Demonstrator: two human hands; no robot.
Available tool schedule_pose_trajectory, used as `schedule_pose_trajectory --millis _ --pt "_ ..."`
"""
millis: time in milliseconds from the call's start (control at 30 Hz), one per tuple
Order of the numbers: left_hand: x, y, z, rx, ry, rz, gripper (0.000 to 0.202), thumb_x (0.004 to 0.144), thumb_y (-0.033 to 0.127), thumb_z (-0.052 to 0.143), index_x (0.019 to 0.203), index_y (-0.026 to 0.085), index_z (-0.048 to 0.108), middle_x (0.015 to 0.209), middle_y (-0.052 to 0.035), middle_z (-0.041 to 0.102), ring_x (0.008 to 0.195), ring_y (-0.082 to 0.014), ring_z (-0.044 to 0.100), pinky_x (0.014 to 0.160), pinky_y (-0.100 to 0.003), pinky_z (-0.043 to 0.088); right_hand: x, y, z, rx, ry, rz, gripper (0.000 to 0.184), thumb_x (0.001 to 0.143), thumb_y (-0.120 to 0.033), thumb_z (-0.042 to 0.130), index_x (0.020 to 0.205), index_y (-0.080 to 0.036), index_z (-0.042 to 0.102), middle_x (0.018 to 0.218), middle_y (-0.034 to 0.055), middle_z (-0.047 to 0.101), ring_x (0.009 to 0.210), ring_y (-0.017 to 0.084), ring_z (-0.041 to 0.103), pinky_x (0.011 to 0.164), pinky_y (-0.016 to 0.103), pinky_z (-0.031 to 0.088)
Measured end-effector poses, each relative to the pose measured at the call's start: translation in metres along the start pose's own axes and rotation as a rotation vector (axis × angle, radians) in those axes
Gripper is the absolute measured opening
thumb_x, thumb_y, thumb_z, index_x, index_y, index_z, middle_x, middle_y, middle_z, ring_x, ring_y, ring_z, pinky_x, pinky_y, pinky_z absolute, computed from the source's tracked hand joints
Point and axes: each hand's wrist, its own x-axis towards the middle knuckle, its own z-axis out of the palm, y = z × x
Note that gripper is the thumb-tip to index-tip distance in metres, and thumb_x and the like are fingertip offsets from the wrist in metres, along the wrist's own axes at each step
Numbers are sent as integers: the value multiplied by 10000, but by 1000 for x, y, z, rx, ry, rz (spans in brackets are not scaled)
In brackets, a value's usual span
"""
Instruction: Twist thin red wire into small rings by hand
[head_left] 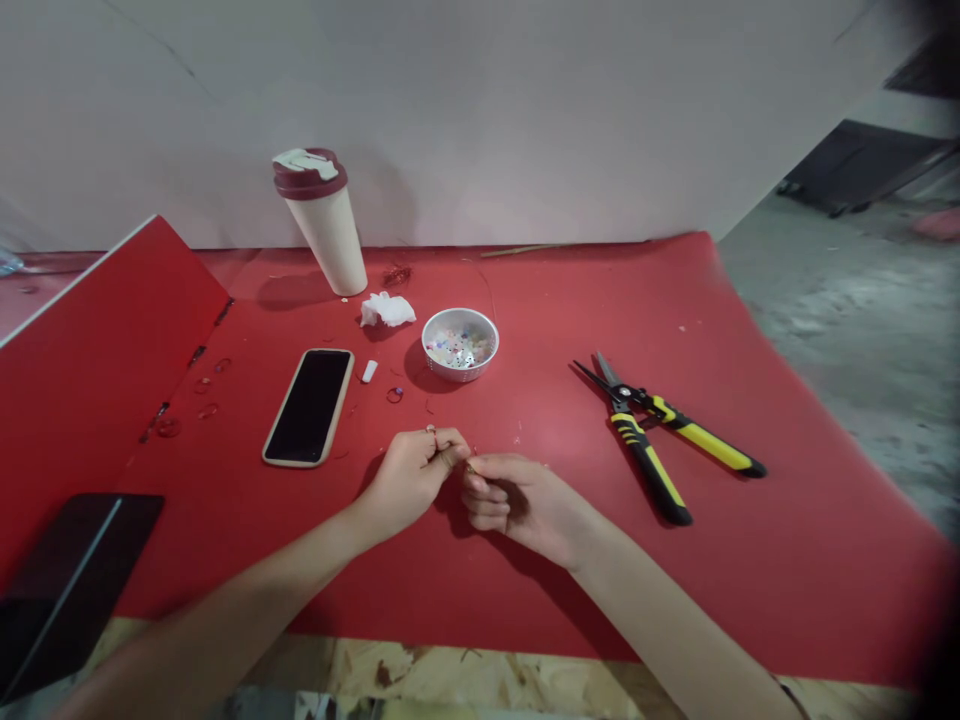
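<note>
My left hand (pixel 417 470) and my right hand (pixel 517 500) meet fingertip to fingertip above the red table covering (pixel 525 590). Both are closed in a pinch. Something tiny and dark seems to sit between the fingertips, too small to make out. A thin ring with a small bead (pixel 430 430) shows on a finger of my left hand. Just beyond the hands stands a round silver bowl (pixel 460 374) with small multicoloured beads (pixel 459 347) in it. A thin ring with a bluish bead (pixel 395 395) lies left of the bowl.
Yellow-and-black snips (pixel 637 430) lie spread at the right. On the left are a phone (pixel 309 408), a small white piece (pixel 369 371), crumpled tissue (pixel 387 309), a lidded cup (pixel 330 230), several thin rings (pixel 208 410) and a black flat object (pixel 82 580). A pale wall (pixel 487 120) rises behind.
</note>
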Motion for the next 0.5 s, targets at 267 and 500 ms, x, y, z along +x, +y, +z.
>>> schedule_pose_trajectory --millis 267,500 --pt "-1 1 0 -169 39 -111 336 846 363 453 576 165 446 482 60 337 447 -72 274 448 -226 225 1 1 7 -351 237 -153 330 742 -334 636 536 -164 443 498 -71 311 471 67 242 489 264 168" --pt "-6 4 1 -133 170 -93 342 863 393 447 609 164 462 450 68 351 431 -66 320 446 -207 273 3 8 8 -595 401 -340 341 784 -384 572 556 -185 415 525 -62 304 513 92 265 513 276 193"
